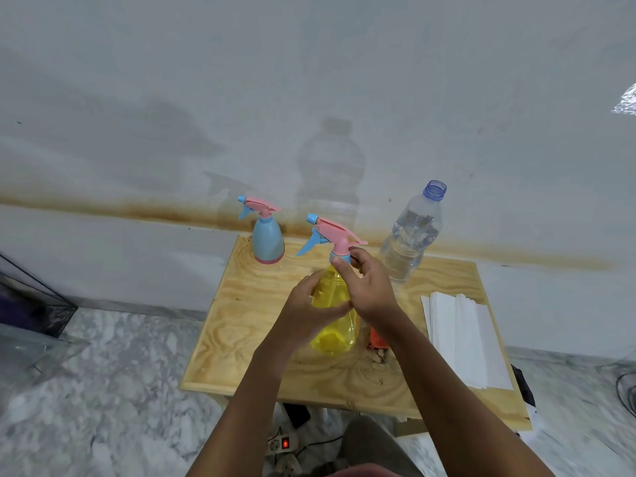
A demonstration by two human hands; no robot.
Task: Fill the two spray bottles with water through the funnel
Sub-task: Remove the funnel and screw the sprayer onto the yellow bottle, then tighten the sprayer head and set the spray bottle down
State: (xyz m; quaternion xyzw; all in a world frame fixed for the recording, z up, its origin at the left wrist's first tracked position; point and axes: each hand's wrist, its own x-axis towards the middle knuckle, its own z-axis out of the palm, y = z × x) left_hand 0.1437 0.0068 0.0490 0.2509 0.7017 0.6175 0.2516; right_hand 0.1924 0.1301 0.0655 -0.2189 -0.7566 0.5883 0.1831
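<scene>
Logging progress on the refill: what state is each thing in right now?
Yellow spray bottle: upright, spray head on, held.
Blue spray bottle: upright, spray head on, untouched.
Water bottle: upright, uncapped.
Left hand: grips the yellow bottle's body.
Right hand: pinches its collar under the spray head.
Orange thing: mostly hidden behind the right forearm.
Power strip: switch lit red.

head: worn, wide-angle | faces forward and down | close above table (234,339) | frame edges seem bent
</scene>
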